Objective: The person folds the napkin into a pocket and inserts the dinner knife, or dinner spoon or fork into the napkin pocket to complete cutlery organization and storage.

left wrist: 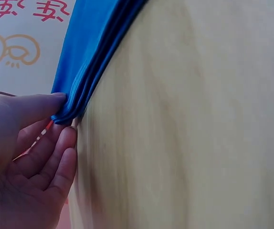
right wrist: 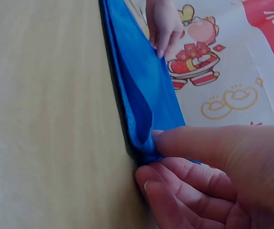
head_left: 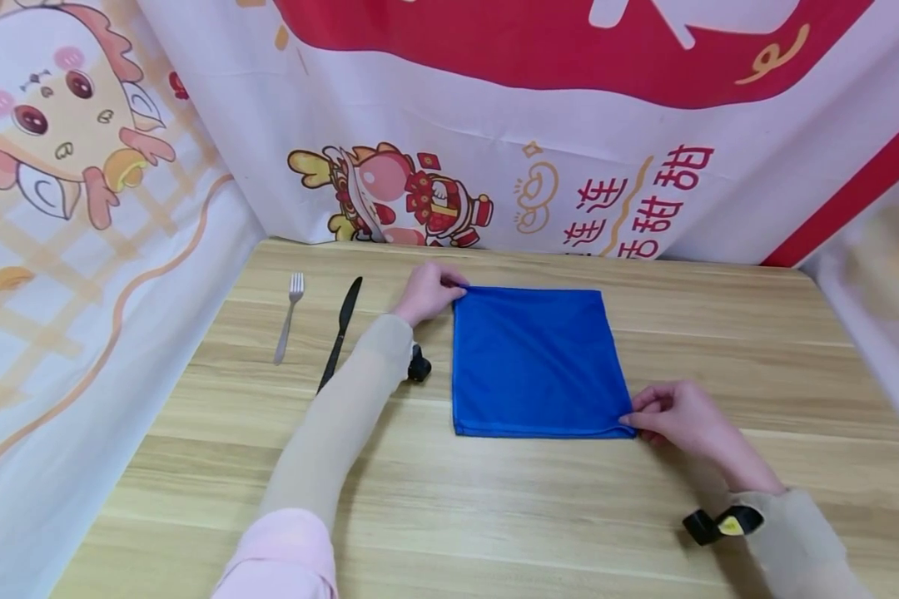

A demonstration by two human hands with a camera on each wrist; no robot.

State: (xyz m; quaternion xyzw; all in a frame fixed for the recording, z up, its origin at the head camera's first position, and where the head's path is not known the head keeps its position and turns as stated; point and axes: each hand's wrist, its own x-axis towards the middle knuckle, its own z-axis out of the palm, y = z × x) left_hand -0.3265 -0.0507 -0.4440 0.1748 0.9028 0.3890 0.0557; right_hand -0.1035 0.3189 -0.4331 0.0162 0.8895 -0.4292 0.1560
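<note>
Near the centre of the table (head_left: 524,516), a blue cloth (head_left: 539,362) is laid out as a folded square, its far left corner pinched between the thumb and fingers of the left hand (head_left: 429,293) and its near right corner pinched likewise by the right hand (head_left: 682,416). Several stacked layers are seen at the left-hand corner; along the near edge, beside the right thumb, the layers are parted into a loose loop. Judged light, soft and limp, with a smooth face on which layers may slip; no fragility is expected. Hold is best taken at the corners, all layers caught together, since a single ply would probably be drawn out alone. Just beyond the cloth, the table's far edge is met by a hanging curtain (head_left: 389,108), so little travel is offered that way. To the left, a knife (head_left: 340,337), partly hidden by the left sleeve (head_left: 345,416), and a fork (head_left: 287,324) are noted. More room is judged available rightward and toward the near side.
</note>
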